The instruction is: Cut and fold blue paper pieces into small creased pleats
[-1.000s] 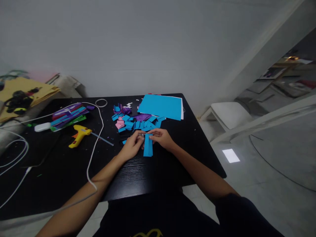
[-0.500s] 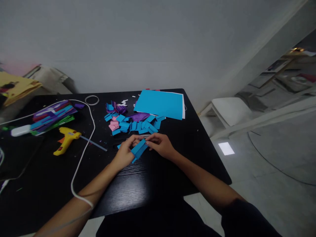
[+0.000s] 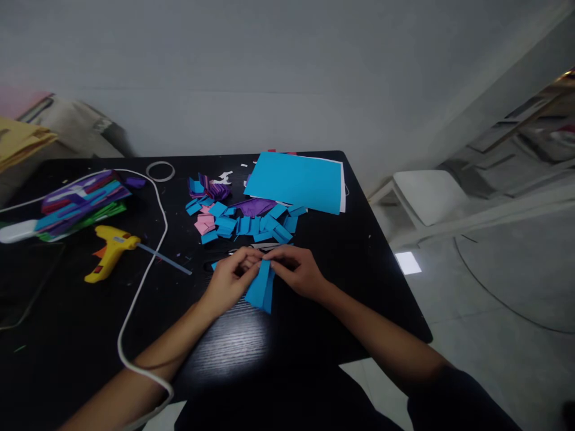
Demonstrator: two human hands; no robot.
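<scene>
Over the black table (image 3: 314, 317), a folded blue paper strip (image 3: 260, 287) hangs between my two hands, its wider end pointing down toward me. My left hand (image 3: 231, 278) pinches its top from the left. From the right, the fingertips of my right hand (image 3: 299, 269) close on the same upper end. Just beyond my hands lie several small folded blue papers (image 3: 269, 226), with pink pieces (image 3: 205, 224) at their left. Dark scissors, mostly hidden, rest behind my left hand.
A yellow glue gun (image 3: 110, 251) and a white cable (image 3: 139, 299) lie at left, near a bundle of coloured paper strips (image 3: 85, 200). Blue sheets (image 3: 296, 182) lie at the back. A white chair (image 3: 429, 194) stands beyond the table's right side.
The blue strip has turned from a slant to nearly upright, its lower end swinging toward me and to the right. Both hands have come closer together at its top. The view has shifted slightly.
</scene>
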